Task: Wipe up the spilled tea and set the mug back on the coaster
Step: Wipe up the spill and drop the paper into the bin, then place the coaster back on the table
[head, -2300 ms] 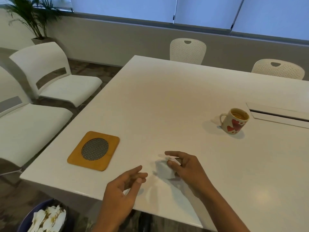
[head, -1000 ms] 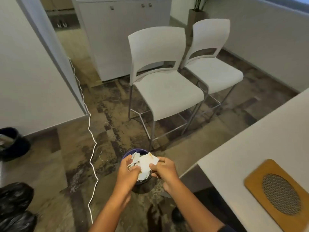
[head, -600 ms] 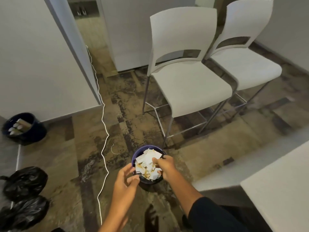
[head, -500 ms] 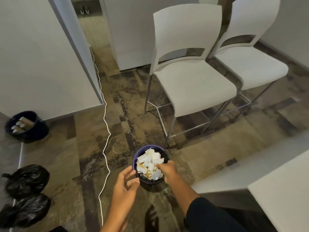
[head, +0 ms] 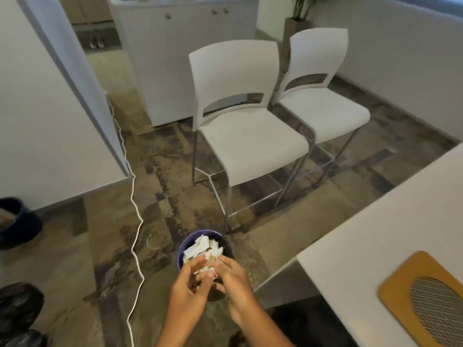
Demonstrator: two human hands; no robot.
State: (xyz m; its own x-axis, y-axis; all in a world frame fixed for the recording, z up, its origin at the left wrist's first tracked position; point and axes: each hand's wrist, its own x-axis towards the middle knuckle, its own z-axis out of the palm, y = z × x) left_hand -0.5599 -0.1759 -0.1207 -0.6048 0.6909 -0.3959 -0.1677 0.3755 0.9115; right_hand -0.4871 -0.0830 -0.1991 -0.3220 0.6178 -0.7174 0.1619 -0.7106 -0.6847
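The mug is out of view. The wooden coaster (head: 398, 294) with its grey mesh disc lies on the white table (head: 375, 229) at the lower right. On the floor beside the table corner stands a dark blue bin (head: 182, 249) full of tea-stained white tissues (head: 200, 245). My left hand (head: 190, 289) and my right hand (head: 235, 284) hover just above the bin, fingertips pressed against each other. Whether a scrap of tissue sits between the fingers is hidden.
Two white high chairs (head: 250, 141) (head: 325, 113) stand just behind the bin. A white cable (head: 132, 186) runs across the floor on the left. Black bags (head: 17, 306) and another dark bin (head: 15, 221) sit at the far left. A white cabinet (head: 180, 58) is at the back.
I turned from the table to the floor bin and pushed the used tissue into it with my right hand. Both hands have since come together above the bin.
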